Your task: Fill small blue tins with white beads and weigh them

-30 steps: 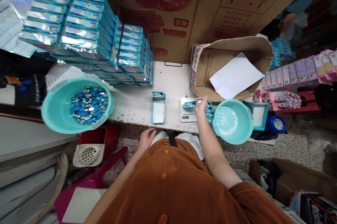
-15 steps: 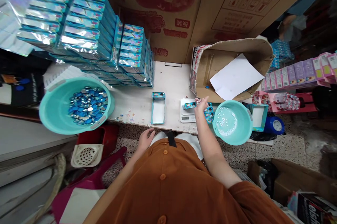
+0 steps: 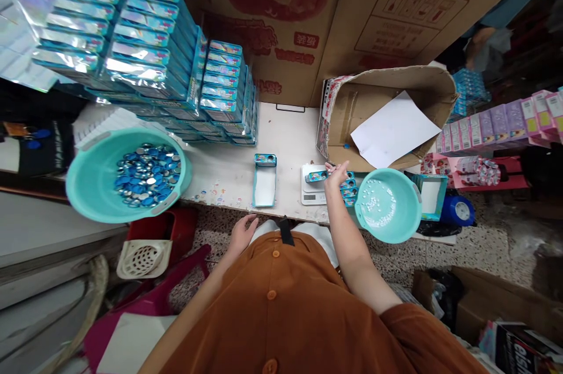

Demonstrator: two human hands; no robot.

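Observation:
My right hand (image 3: 336, 173) reaches over the small white scale (image 3: 313, 184), fingers curled together at a little blue tin (image 3: 316, 175) that sits on it. Whether anything is between those fingers I cannot make out. More small blue tins (image 3: 349, 186) lie just right of the hand. A teal basin (image 3: 389, 204) holding small white beads stands beside my forearm. My left hand (image 3: 243, 233) rests low near my waist, below the table edge, fingers loosely apart and holding nothing. An open blue tin box (image 3: 264, 180) lies on the white table (image 3: 285, 139) between the hands.
A large teal basin (image 3: 127, 174) of blue and silver discs sits at the left. Stacks of blue packaged boxes (image 3: 145, 57) fill the back left. An open cardboard box (image 3: 387, 116) with a white sheet stands at the right. Pink and purple boxes (image 3: 501, 122) line the far right.
My right hand stays at the tin on the scale, shifting only slightly. The left hand has not moved. The view drifted a little.

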